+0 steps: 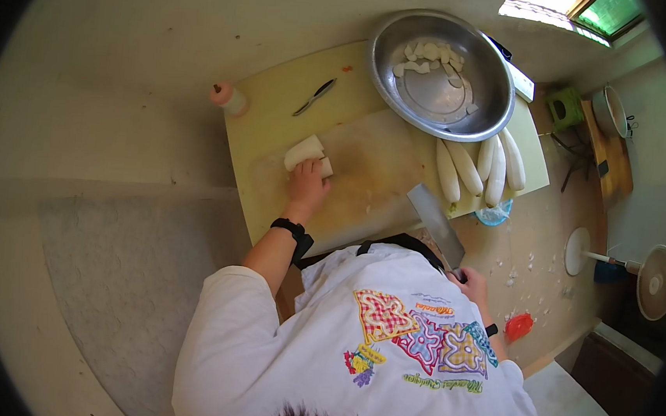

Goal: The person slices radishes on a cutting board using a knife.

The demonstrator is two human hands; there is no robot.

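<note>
Lying cut — white chunks [304,152], perhaps radish

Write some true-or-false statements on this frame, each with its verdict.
1. The right hand grips a broad grey metal cleaver. True.
2. The left hand is on the cleaver's blade. False: the left hand touches thick white cut vegetable pieces.
3. Pale white slices lie inside the large round silver metal bowl. True.
4. The long whole white vegetables are in the bowl. False: the long whole white vegetables lie outside it, on the pale yellow table.
</note>
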